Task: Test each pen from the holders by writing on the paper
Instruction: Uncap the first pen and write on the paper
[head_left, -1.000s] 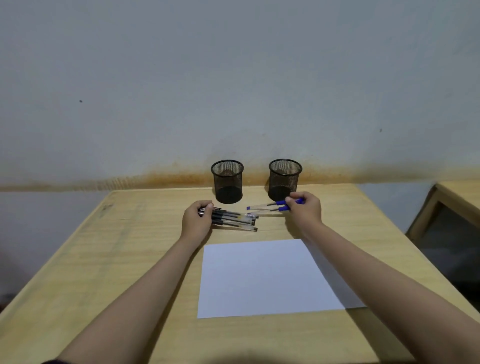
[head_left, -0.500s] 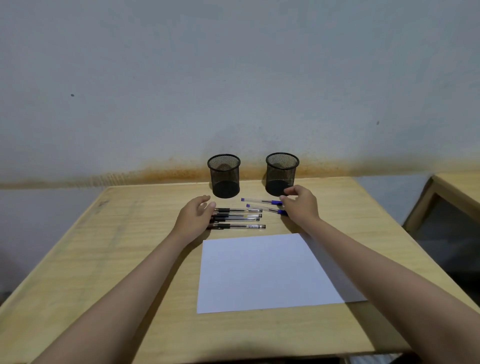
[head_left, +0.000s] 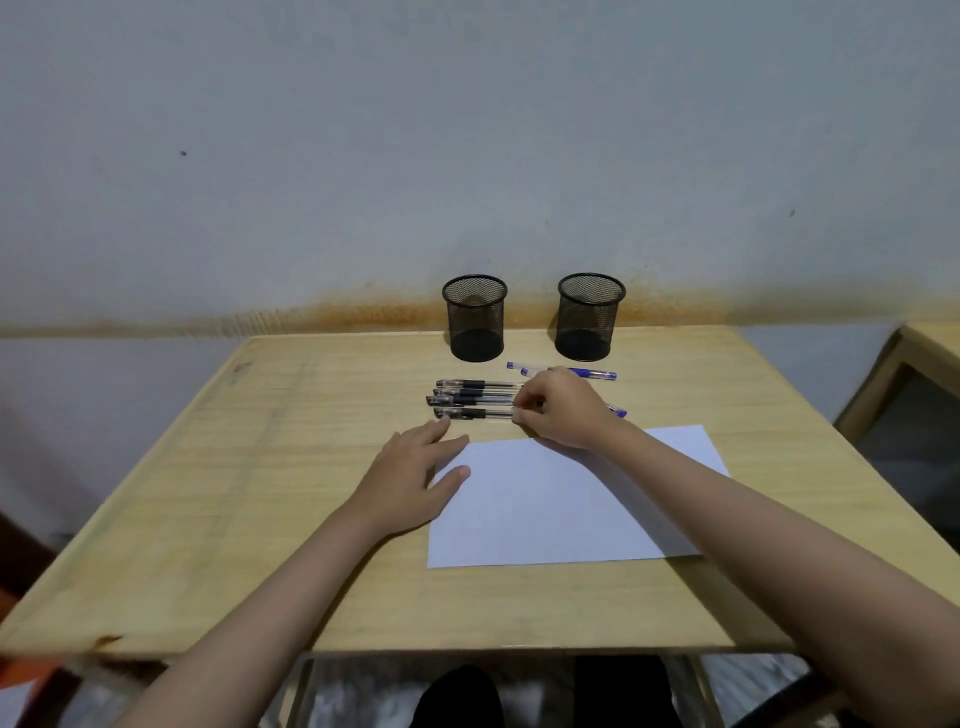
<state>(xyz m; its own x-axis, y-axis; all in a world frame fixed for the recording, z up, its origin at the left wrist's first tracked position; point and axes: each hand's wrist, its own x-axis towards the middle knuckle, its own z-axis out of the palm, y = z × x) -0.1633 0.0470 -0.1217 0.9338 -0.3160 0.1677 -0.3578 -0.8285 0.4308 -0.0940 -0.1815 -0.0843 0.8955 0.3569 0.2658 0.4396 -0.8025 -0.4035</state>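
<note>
Several black pens (head_left: 470, 399) lie side by side on the table in front of two empty black mesh holders (head_left: 475, 318) (head_left: 590, 316). My right hand (head_left: 567, 410) covers their right ends, and its curled fingers pinch the end of the nearest black pen (head_left: 467, 413). Two blue pens (head_left: 592, 372) lie behind that hand, and the tip of a third blue pen (head_left: 618, 413) pokes out to its right. My left hand (head_left: 410, 478) rests flat on the table with straight fingers and its thumb on the top left corner of the blank white paper (head_left: 550, 514).
The wooden table (head_left: 249, 483) stands against a grey wall with a rusty stain line. A second wooden table's edge (head_left: 914, 343) shows at the far right. Below the front edge, the table's legs and the floor are visible.
My left hand drew back from the black pens to the paper's corner. My right hand left the blue pens and moved left onto the black pens' ends. The camera tilted down.
</note>
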